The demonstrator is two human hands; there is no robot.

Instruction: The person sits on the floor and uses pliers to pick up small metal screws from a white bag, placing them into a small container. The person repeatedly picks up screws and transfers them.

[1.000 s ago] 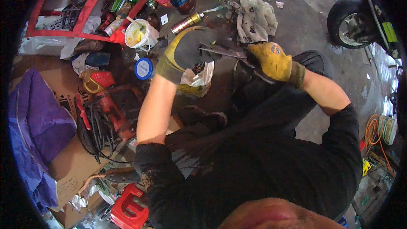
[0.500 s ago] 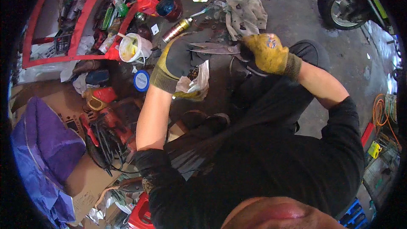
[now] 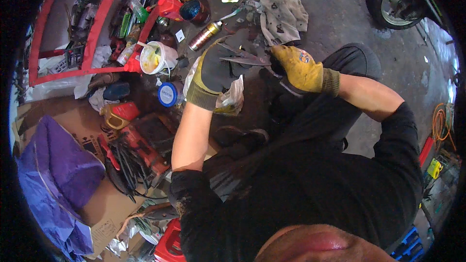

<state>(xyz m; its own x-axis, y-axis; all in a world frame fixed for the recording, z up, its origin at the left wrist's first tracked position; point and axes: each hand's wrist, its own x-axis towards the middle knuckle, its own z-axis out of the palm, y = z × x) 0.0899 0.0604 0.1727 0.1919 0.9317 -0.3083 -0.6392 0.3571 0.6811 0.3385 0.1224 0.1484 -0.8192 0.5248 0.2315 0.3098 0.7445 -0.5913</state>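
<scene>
My left hand [image 3: 213,70], in a yellow glove with a dark palm, is closed around something I cannot make out, beside the shear blades. My right hand [image 3: 301,70], in a yellow glove, is closed on the handles of dark metal shears [image 3: 245,60], whose blades reach across to my left hand. A crumpled pale bag [image 3: 229,99] lies under my left hand. Nearby are a tub with a blue lid [image 3: 168,94], a white bucket [image 3: 165,58] of yellow substance, a spray can [image 3: 206,35] and a grey rag [image 3: 282,17].
A red frame [image 3: 90,43] with bottles and tools is at upper left. A purple bag [image 3: 63,170], cardboard [image 3: 111,208] and a red power tool [image 3: 148,148] with black cable lie left. A wheel [image 3: 395,2] stands upper right, an orange hose [image 3: 441,123] right of me.
The view has shifted slightly. Both hands stay closed at the shears with small movements, and the blades sit at a slightly different angle and spread than before.
</scene>
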